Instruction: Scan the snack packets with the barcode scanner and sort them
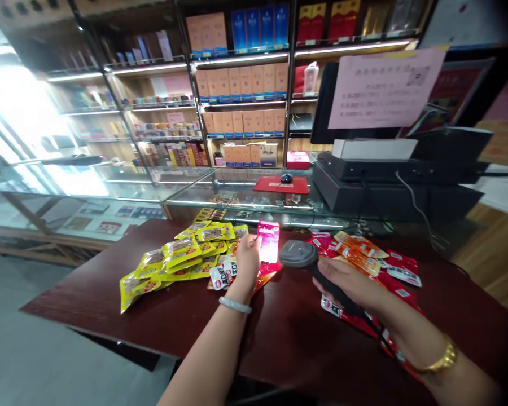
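At a dark reddish-brown wooden counter (pixel 292 332), my left hand (pixel 249 260) grips a glossy pink plastic packet (pixel 269 239) by its left edge, thumb pressed on the near side, so that the packet stands upright just beyond and to the right of my fingers, a bright glare across its face. My right hand (pixel 342 279) is wrapped around the handle of a dark grey handheld scanner (pixel 298 254), its rounded head just right of the pink packet, a narrow gap between them. To the left of my left hand spreads a heap of shiny yellow plastic packets (pixel 181 251); white-and-red plastic packets (pixel 222 274) lie just beside and partly behind that hand. Beyond and beneath my right hand, red and orange plastic packets (pixel 359 254) scatter across the counter. A pale, smooth bangle (pixel 235 305) circles my left wrist, a gold-coloured bracelet (pixel 442 358) my right.
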Demonstrator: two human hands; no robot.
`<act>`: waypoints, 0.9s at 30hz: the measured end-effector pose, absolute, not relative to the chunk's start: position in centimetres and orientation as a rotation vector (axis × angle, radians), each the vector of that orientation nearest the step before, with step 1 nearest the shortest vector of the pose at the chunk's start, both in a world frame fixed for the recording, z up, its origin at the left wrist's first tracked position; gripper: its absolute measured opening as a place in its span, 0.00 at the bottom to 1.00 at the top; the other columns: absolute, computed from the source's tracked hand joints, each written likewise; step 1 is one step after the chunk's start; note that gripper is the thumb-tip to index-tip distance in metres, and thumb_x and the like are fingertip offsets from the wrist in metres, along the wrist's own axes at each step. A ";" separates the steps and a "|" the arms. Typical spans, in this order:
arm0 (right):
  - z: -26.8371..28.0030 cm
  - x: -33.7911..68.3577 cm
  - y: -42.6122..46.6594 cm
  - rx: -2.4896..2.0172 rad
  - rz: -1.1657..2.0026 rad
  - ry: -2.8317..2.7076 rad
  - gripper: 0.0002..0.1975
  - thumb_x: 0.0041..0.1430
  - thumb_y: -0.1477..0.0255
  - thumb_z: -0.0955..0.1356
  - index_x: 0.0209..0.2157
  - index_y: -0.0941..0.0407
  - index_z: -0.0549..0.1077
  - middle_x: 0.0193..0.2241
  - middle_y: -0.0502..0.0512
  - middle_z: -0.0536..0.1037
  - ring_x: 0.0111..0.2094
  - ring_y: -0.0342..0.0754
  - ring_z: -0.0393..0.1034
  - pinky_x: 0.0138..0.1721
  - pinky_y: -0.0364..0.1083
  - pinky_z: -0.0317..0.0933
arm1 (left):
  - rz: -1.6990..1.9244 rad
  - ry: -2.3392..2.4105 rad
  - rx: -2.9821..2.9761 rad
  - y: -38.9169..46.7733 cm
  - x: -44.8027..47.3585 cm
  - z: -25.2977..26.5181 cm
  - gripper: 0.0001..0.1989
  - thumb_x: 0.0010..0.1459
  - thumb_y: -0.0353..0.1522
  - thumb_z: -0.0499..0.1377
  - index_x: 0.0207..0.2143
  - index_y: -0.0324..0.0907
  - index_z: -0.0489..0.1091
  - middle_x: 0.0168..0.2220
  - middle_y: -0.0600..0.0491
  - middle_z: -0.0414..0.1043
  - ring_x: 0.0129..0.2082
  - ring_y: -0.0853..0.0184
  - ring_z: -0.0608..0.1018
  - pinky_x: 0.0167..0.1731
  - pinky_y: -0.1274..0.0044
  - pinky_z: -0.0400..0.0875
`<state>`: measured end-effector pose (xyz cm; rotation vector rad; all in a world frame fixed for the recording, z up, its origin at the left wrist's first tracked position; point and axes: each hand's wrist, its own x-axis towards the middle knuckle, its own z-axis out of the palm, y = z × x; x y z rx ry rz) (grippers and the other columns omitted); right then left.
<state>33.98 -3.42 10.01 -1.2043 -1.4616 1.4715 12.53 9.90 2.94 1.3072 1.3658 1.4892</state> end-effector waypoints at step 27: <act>9.2 41.7 -1.1 -1.360 1.380 -1.146 0.31 0.54 0.40 0.65 0.24 0.55 0.67 0.13 0.46 0.68 0.13 0.39 0.60 0.14 0.38 0.53 | 0.347 1.735 2.449 11.6 24.8 3.7 0.28 0.49 0.49 0.67 0.45 0.39 0.72 0.50 0.38 0.72 0.54 0.49 0.71 0.52 0.64 0.65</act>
